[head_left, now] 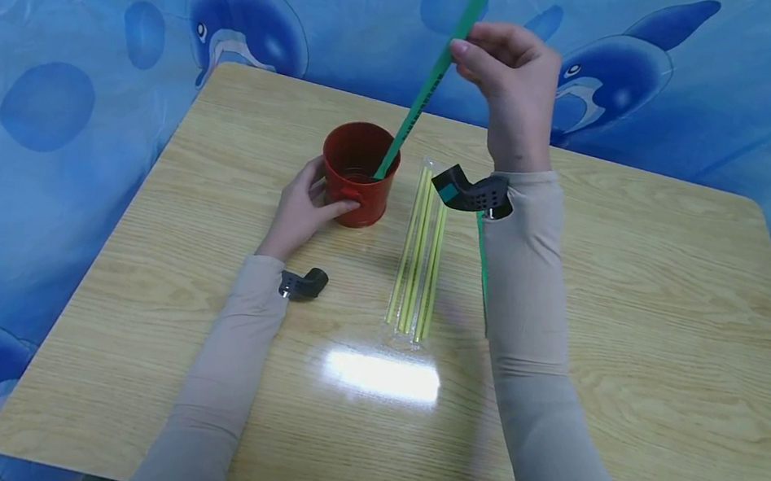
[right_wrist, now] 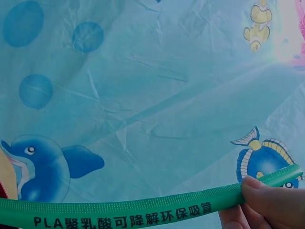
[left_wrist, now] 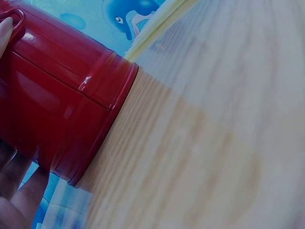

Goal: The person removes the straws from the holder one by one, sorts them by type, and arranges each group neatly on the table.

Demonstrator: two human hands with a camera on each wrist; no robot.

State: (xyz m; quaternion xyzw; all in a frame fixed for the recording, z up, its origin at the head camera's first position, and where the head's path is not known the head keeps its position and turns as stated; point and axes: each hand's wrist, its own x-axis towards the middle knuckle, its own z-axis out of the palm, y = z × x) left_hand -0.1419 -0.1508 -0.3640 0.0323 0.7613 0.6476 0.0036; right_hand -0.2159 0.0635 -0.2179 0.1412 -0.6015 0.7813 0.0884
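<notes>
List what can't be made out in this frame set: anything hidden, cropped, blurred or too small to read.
- Green wrapped straw: top end cut off by the head view's upper edge; its lower tip is hidden inside the red cup.
- Second green straw: mostly hidden behind the right sleeve.
- Left hand: fingers behind the cup unseen in the head view.
- Table: blurred in the left wrist view.
- Right hand: cropped by the right wrist view's lower edge.

Light wooden table [head_left: 640, 326]; red cup [head_left: 358, 175] far left of centre, yellow wrapped straws [head_left: 418, 253] just right.
</notes>
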